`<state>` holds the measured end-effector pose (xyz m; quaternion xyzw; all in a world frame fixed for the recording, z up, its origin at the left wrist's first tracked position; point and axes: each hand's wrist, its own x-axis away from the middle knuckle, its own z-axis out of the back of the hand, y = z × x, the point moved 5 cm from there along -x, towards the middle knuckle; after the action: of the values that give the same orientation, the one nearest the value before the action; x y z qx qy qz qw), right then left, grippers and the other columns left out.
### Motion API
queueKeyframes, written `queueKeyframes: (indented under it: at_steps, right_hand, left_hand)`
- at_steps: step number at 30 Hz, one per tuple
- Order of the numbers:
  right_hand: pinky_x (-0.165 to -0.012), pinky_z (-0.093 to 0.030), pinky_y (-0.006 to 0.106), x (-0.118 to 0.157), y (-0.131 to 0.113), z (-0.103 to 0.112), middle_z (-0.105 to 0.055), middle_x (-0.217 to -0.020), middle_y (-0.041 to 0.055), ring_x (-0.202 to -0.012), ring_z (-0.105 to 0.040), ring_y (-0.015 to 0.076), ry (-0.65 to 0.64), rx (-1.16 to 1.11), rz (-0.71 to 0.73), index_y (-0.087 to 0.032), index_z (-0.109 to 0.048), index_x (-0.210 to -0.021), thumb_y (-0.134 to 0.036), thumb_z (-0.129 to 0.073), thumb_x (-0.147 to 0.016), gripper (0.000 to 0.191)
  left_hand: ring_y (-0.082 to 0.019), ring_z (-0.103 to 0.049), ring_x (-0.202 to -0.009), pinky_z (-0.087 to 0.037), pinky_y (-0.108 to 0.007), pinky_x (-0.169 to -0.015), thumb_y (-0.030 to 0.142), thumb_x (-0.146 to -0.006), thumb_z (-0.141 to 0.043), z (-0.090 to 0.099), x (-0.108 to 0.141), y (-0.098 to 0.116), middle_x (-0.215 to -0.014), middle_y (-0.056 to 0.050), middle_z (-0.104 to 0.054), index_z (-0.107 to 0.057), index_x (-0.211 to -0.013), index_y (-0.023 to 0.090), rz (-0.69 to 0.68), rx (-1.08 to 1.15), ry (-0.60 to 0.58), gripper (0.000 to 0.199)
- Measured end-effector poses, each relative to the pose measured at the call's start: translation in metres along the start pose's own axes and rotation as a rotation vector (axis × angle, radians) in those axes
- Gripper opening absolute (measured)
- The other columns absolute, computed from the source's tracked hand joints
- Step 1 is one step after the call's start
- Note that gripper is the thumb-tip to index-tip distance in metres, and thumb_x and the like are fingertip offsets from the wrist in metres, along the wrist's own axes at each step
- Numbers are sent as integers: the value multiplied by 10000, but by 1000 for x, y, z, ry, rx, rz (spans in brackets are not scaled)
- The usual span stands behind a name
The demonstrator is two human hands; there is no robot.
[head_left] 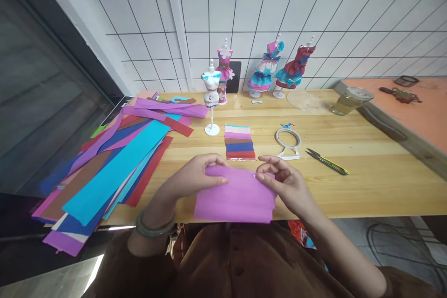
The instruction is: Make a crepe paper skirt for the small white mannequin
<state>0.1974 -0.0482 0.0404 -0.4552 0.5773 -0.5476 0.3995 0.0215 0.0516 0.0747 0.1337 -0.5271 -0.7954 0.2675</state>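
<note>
A sheet of purple crepe paper (237, 200) hangs near the table's front edge, between my two hands. My left hand (204, 177) grips its upper left part, thumb in front and fingers behind. At the upper right corner, my right hand (281, 179) pinches the paper between thumb and fingers; a tiny pale spot shows by the fingertips. Just beyond lies a small stack of folded paper pieces (239, 143) in several colours. A white mini dress form (211, 91) with a blue-trimmed top stands farther back on its round base.
Long crepe paper strips (118, 167) are heaped at the left. A tape roll (287, 138) and yellow-handled thread snips (327, 162) lie to the right. Dressed mini forms (263, 72) stand by the tiled wall. A lidded cup (352, 101) of liquid stands back right.
</note>
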Motion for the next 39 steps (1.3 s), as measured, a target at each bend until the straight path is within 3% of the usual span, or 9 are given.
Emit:
queueKeyframes:
  at_steps: [5, 9, 12, 16, 20, 24, 28, 33, 39]
  right_hand:
    - [-646, -479, 266, -11, 31, 23, -627, -809, 20, -735, -595, 150, 120, -76, -124, -213, -542, -1053, -337, -724, -659, 452]
    - [-680, -486, 279, -15, 57, 28, -661, -825, 31, -737, -617, 160, 76, -118, -238, -198, -585, -957, -374, -725, -649, 381]
    - [-606, -473, 268, -17, 65, 35, -655, -744, 21, -653, -602, 155, 110, -6, -197, -185, -604, -859, -426, -699, -661, 326]
    - [-632, -459, 271, -17, 65, 47, -646, -866, 52, -730, -586, 164, 169, 104, -128, -171, -600, -906, -480, -662, -676, 390]
    - [-639, -437, 273, -14, 53, 53, -613, -813, 48, -704, -548, 152, 205, 227, -40, -158, -594, -871, -492, -621, -710, 372]
    - [-590, -404, 256, -9, 42, 43, -545, -672, 10, -628, -495, 137, 223, 318, 9, -174, -555, -737, -495, -595, -731, 323]
    - [-526, -363, 238, -3, 39, 21, -489, -637, -8, -566, -436, 117, 142, 255, -26, -188, -526, -722, -490, -592, -739, 309]
    - [-488, -311, 229, 2, 36, -3, -436, -591, -33, -513, -369, 96, 49, 169, -58, -189, -527, -691, -509, -607, -715, 331]
    - [-443, -211, 214, 10, 39, -16, -350, -543, -66, -462, -266, 64, -74, 36, -194, -180, -501, -700, -485, -617, -719, 327]
  left_hand:
    - [-186, -562, -932, -439, -301, -818, 251, -675, -609, -8, -21, -39, -967, -41, -624, -603, -909, 175, 83, 85, 154, 247]
    - [-193, -567, -951, -446, -301, -815, 236, -668, -619, -18, -32, -62, -1004, -59, -630, -609, -935, 164, 114, 100, 227, 276]
    - [-193, -586, -908, -465, -298, -769, 241, -675, -610, -26, -37, -76, -991, -59, -640, -610, -942, 155, 143, 117, 203, 280]
    - [-188, -594, -891, -466, -299, -771, 243, -710, -579, -32, -40, -86, -982, -54, -643, -612, -934, 152, 125, 67, 165, 244]
    - [-193, -549, -991, -405, -326, -899, 230, -725, -584, -24, -36, -77, -1045, -56, -618, -600, -1010, 180, 72, -211, 323, 290]
    - [-211, -500, -1043, -364, -360, -939, 276, -749, -591, -25, -29, -41, -1036, -58, -602, -618, -1013, 213, -60, -408, 458, 272]
    - [-176, -541, -968, -407, -323, -891, 326, -780, -566, -50, -28, -17, -974, -47, -629, -645, -968, 215, -160, -84, 324, 232]
    - [-164, -593, -805, -464, -297, -756, 352, -752, -587, -76, -30, -31, -875, -57, -668, -651, -874, 161, 23, 390, 225, 236]
    - [-120, -541, -706, -435, -247, -699, 342, -803, -503, -71, -25, -43, -716, -12, -589, -561, -737, 150, 9, 392, 208, 211]
